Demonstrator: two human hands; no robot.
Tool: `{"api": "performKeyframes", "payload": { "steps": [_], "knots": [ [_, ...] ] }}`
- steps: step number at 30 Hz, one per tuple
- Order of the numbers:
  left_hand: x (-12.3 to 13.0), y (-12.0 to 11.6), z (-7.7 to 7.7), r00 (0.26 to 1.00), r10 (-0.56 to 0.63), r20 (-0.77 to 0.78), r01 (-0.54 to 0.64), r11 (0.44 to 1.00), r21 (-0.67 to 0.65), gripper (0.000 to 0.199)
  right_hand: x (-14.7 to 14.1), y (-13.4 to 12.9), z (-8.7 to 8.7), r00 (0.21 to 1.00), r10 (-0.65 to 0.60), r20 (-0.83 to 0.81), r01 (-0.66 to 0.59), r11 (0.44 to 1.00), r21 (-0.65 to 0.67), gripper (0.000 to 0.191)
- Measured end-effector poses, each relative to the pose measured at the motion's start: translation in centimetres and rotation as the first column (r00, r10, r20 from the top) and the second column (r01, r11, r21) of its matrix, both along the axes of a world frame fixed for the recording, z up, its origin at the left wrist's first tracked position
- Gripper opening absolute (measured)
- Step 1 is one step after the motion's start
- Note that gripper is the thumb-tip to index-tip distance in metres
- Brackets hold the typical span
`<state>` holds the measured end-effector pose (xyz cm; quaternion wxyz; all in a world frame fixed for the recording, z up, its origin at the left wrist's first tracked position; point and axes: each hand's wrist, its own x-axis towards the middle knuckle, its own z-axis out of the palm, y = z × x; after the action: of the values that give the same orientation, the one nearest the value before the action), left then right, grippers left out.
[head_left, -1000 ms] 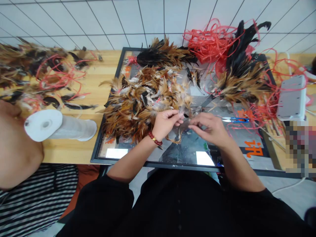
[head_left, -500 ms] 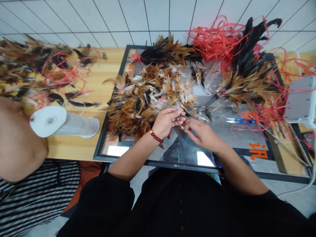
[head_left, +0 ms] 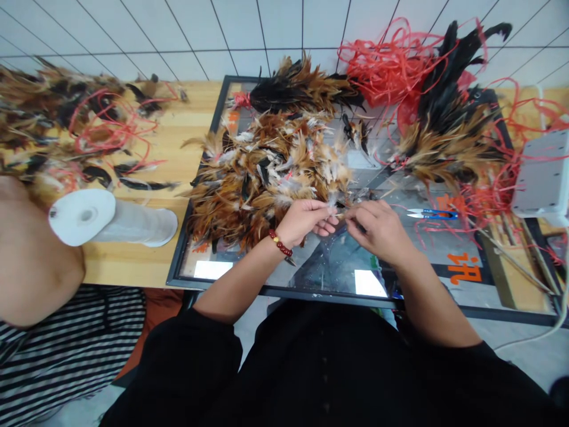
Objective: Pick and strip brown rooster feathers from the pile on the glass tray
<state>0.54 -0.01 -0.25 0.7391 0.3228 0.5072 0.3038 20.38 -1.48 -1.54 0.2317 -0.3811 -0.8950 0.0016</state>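
Note:
My left hand (head_left: 306, 222), with a dark red bead bracelet (head_left: 280, 242) on its wrist, pinches a small pale feather (head_left: 332, 201) at its fingertips. Just to its right, my right hand (head_left: 373, 228) has its thumb and finger closed at the feather's quill end. Both hands are above the glass surface of a black-framed panel (head_left: 320, 261). A heap of brown, white and black feathers (head_left: 267, 178) spreads right behind and left of my left hand. Blue-handled thread snips (head_left: 432, 214) lie to the right of my right hand.
A black-and-brown feather bundle (head_left: 302, 89) lies at the back, beside tangled red plastic ribbon (head_left: 391, 71). Another bundle (head_left: 448, 142) is at right, near a grey-white box (head_left: 542, 175). At left are a white spool (head_left: 137, 222), more feathers (head_left: 40, 112) and another person's arm (head_left: 40, 255).
My right hand has moved slightly right and up, its fingers curling more. My left hand stays almost in place, and the pale feather between them shows more clearly.

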Motion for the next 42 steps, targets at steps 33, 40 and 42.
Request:
{"api": "performKeyframes", "payload": {
  "steps": [33,40,42],
  "knots": [
    [0.2,-0.3,-0.5,0.977,0.075,0.198,-0.054,0.992,-0.111,0.004,-1.0,-0.6,0.3,0.754,-0.426,-0.5,0.251,0.89,-0.381,0.019],
    [0.4,-0.3,-0.5,0.984,0.084,0.154,-0.074,0.995,-0.072,0.014,-2.0,-1.1,0.1,0.729,-0.371,-0.575,0.136,0.902,-0.41,0.012],
    [0.4,-0.3,-0.5,0.983,0.103,0.149,-0.093,0.993,-0.075,0.013,-2.0,-1.1,0.0,0.742,-0.323,-0.587,0.104,0.921,-0.376,0.011]
  ]
}}
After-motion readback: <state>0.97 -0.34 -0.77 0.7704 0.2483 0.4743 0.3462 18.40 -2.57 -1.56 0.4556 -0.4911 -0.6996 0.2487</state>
